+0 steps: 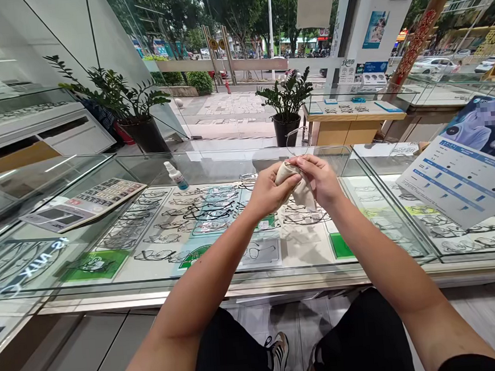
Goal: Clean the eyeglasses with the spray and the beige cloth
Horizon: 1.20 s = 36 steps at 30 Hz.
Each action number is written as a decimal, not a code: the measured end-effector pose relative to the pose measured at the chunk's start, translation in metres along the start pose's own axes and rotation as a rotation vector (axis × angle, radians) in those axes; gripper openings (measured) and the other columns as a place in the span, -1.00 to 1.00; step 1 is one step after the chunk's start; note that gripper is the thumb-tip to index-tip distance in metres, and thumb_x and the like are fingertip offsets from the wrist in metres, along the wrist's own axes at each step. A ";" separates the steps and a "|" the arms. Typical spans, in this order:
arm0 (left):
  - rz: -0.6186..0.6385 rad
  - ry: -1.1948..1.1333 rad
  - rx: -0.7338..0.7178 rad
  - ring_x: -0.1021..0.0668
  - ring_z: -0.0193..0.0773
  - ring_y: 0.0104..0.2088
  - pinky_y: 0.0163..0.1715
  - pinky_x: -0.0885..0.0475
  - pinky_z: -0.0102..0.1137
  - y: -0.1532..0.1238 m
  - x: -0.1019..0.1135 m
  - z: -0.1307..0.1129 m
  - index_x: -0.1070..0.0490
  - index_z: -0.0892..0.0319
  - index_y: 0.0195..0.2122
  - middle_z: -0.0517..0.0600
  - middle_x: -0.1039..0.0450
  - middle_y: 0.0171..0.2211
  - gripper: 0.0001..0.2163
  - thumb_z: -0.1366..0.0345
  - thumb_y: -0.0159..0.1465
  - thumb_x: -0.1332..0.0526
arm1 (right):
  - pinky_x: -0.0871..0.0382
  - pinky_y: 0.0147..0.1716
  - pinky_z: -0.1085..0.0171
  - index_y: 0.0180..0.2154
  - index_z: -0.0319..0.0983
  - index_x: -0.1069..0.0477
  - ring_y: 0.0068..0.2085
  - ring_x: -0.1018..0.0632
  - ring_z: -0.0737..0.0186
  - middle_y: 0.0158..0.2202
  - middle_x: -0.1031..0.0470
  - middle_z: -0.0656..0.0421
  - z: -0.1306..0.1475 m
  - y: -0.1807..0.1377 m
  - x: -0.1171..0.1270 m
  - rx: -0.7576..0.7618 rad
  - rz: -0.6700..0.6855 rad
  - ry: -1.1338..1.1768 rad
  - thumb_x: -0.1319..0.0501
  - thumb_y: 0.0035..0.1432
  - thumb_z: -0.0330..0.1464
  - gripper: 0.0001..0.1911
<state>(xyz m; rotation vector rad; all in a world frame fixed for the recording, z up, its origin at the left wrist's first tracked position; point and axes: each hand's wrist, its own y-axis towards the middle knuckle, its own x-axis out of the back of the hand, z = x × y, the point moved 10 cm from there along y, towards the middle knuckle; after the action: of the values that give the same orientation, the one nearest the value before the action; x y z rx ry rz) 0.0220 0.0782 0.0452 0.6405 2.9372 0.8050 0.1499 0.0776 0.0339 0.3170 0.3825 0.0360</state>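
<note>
My left hand (269,190) is closed on a beige cleaning cloth (304,197), thumb pressed along its top. My right hand (322,178) is closed too, its fingertips pinching thin-rimmed eyeglasses (297,133) at the edge of the cloth. The wire-like frame sticks up beyond my fingers; its lenses are mostly hidden by cloth and fingers. Both hands are held close together above the glass display counter (315,283). Under the glass lie rows of spectacles (207,211). A white spray bottle (175,176) with blue liquid stands left of my hands.
On the counter's left lies a printed leaflet (86,204); a large blue-and-white chart (465,174) is propped at the right. Beyond the counter are potted plants (286,128) (142,131), a wooden display cabinet (349,123) and a glass shopfront. My legs are below the counter's front edge.
</note>
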 end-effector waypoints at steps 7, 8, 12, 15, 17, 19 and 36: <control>-0.140 0.031 -0.027 -0.64 -0.12 -0.19 -0.10 -0.50 -0.33 0.000 0.012 -0.004 -0.72 0.20 -0.13 0.06 -0.67 -0.29 -0.42 -0.32 0.36 -0.37 | -0.58 0.18 0.07 -0.30 -0.07 -0.75 -0.03 -0.73 0.05 -0.17 -0.79 0.17 -0.001 0.000 -0.007 0.054 0.071 -0.012 -0.66 -0.03 0.06 -0.59; -0.121 0.024 -0.012 -0.63 -0.13 -0.21 -0.12 -0.50 -0.33 0.002 0.012 -0.004 -0.71 0.20 -0.17 0.04 -0.65 -0.33 -0.39 -0.36 0.34 -0.36 | -0.58 0.18 0.07 -0.30 -0.07 -0.75 -0.04 -0.73 0.06 -0.19 -0.79 0.18 0.000 0.000 -0.005 0.061 0.058 -0.010 -0.66 -0.03 0.05 -0.59; -0.018 -0.019 0.073 -0.51 -0.23 -0.39 -0.35 -0.41 -0.36 0.008 0.009 -0.001 -0.60 0.19 -0.38 -0.04 -0.50 -0.50 -0.30 -0.49 0.18 -0.40 | -0.59 0.20 0.02 -0.31 -0.07 -0.72 -0.03 -0.72 0.03 -0.18 -0.78 0.16 0.006 0.001 0.001 0.086 0.008 -0.003 -0.66 -0.03 0.06 -0.58; -0.045 -0.057 0.120 -0.41 -0.32 -0.52 -0.49 -0.30 -0.38 0.012 0.019 0.006 -0.51 0.19 -0.45 -0.06 -0.46 -0.54 -0.28 -0.51 0.13 -0.41 | -0.58 0.19 0.02 -0.34 -0.07 -0.68 0.01 -0.70 0.03 -0.15 -0.76 0.14 0.013 0.002 0.007 0.113 -0.021 -0.014 -0.65 -0.04 0.09 -0.56; -0.088 -0.108 0.157 -0.42 -0.33 -0.55 -0.52 -0.30 -0.39 0.013 0.028 0.014 -0.52 0.18 -0.44 -0.06 -0.47 -0.55 -0.27 -0.52 0.11 -0.42 | -0.57 0.19 0.03 -0.35 -0.06 -0.67 0.05 -0.69 0.03 -0.12 -0.75 0.15 0.018 0.003 0.010 0.139 -0.023 -0.045 -0.63 0.00 0.10 -0.57; -0.118 -0.154 0.177 -0.47 -0.31 -0.54 -0.51 -0.34 -0.39 0.015 0.033 0.020 -0.56 0.19 -0.40 -0.05 -0.49 -0.55 -0.28 -0.51 0.10 -0.44 | -0.55 0.21 0.03 -0.36 -0.05 -0.67 0.10 -0.67 0.02 -0.10 -0.73 0.14 0.020 0.003 0.010 0.160 -0.011 -0.080 -0.61 0.05 0.10 -0.59; -0.337 -0.222 0.135 -0.75 -0.12 -0.22 -0.21 -0.62 -0.34 0.017 0.066 0.020 -0.70 0.22 -0.06 0.11 -0.76 -0.23 -0.28 -0.44 0.23 -0.41 | -0.33 0.40 -0.09 -0.39 -0.06 -0.73 0.23 -0.56 -0.07 0.06 -0.62 0.07 0.028 -0.006 -0.011 0.289 0.161 -0.408 -0.52 0.24 0.02 -0.67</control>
<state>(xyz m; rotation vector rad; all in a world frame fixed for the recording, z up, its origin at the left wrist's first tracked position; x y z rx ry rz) -0.0289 0.1271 0.0409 0.2096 2.7977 0.4725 0.1497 0.0626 0.0608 0.6275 -0.0461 0.0728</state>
